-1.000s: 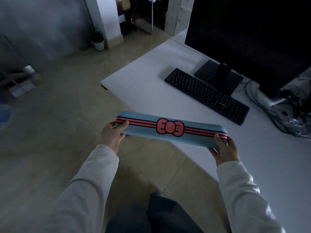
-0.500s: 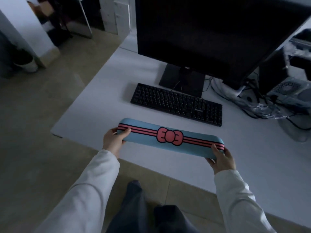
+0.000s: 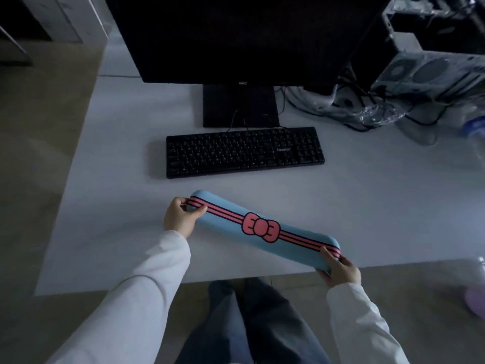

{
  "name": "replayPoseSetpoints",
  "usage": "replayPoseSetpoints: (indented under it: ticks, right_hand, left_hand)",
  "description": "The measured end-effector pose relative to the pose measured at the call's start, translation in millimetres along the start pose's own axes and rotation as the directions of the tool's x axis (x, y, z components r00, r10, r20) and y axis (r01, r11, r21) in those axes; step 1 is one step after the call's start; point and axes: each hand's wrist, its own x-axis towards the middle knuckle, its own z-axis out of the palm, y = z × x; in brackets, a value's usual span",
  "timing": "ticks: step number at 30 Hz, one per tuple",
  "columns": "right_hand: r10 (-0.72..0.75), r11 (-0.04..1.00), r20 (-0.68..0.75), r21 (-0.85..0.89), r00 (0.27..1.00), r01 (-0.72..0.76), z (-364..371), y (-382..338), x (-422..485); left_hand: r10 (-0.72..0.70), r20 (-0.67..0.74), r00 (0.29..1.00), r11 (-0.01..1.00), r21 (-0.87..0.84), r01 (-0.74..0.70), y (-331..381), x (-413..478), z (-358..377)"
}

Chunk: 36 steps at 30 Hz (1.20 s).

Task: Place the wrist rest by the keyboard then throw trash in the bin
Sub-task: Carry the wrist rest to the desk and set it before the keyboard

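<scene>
Head view: the left hand (image 3: 180,217) and right hand (image 3: 338,269) each have fingers clamped on an end of the blue wrist rest (image 3: 262,229), held slanted above the table (image 3: 110,195) near its front edge, short of the keyboard (image 3: 244,152). Placing is under way; next, square it parallel and set it down just before the keyboard.

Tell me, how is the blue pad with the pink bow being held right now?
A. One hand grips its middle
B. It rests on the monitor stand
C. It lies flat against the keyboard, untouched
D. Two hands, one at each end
D: the left hand grips one end of the wrist rest and the right hand the other, holding it on the near side of the keyboard, apart from it.
</scene>
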Motion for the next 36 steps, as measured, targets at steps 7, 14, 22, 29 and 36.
replayPoseSetpoints:
  ticks: [7, 14, 22, 29, 36]
  right_hand:
    - [-0.011, 0.994, -0.055, -0.107, 0.998, 0.005, -3, 10, 7]
    - [-0.155, 0.935, -0.200, -0.346, 0.968, 0.078, -7, 6, 10]
    - [-0.099, 0.910, -0.205, -0.415, 0.974, 0.005, 9, 8, 12]
    - [-0.063, 0.827, -0.101, -0.562, 0.993, -0.004, 14, 5, 20]
    - [-0.118, 0.833, -0.063, -0.549, 0.991, 0.064, 25, -17, 22]
  left_hand:
    - [0.032, -0.061, 0.998, 0.986, 0.164, -0.021, 14, 11, 6]
    - [0.049, -0.207, 0.977, 0.971, 0.240, 0.002, 19, 20, 0]
    - [-0.008, -0.045, 0.999, 0.956, 0.292, 0.021, 15, 33, 3]
    - [0.015, 0.069, 0.997, 0.955, 0.296, -0.035, 17, 43, 7]
    - [0.008, 0.087, 0.996, 0.989, 0.145, -0.021, 11, 31, -3]
